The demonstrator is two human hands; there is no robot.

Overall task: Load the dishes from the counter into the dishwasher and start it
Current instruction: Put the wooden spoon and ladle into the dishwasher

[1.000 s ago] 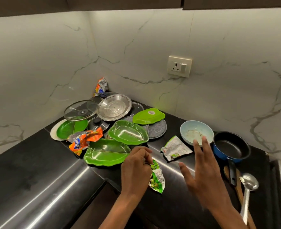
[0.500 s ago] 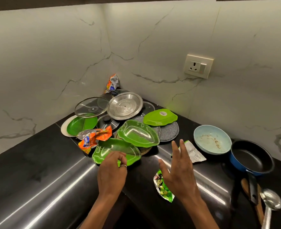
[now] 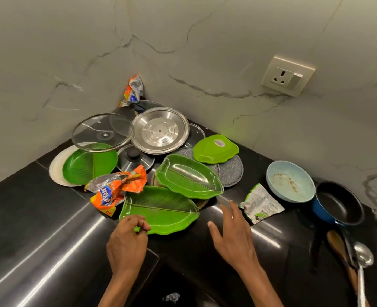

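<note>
A pile of dishes fills the counter corner. Nearest me lies a green leaf-shaped plate (image 3: 161,209); my left hand (image 3: 127,238) pinches its near rim with curled fingers. My right hand (image 3: 231,231) hovers with fingers spread just right of that plate, holding nothing. A second leaf plate (image 3: 188,176) overlaps it from behind. Further back are a small upturned green plate (image 3: 215,148), a round green plate (image 3: 87,165), a glass lid (image 3: 102,131) and a steel lid (image 3: 159,130). A dirty light blue bowl (image 3: 290,181) and a blue pan (image 3: 338,204) stand at the right.
An orange wrapper (image 3: 116,187) lies against the near leaf plate's left side, a white wrapper (image 3: 260,203) right of my right hand. A wooden spoon (image 3: 338,244) and a steel ladle (image 3: 363,258) lie at the right edge. The black counter (image 3: 28,218) forms an inner corner.
Both hands moved left and forward to the near leaf plate. My left hand took hold of its rim. The green wrapper that lay between my hands is gone from the counter.
</note>
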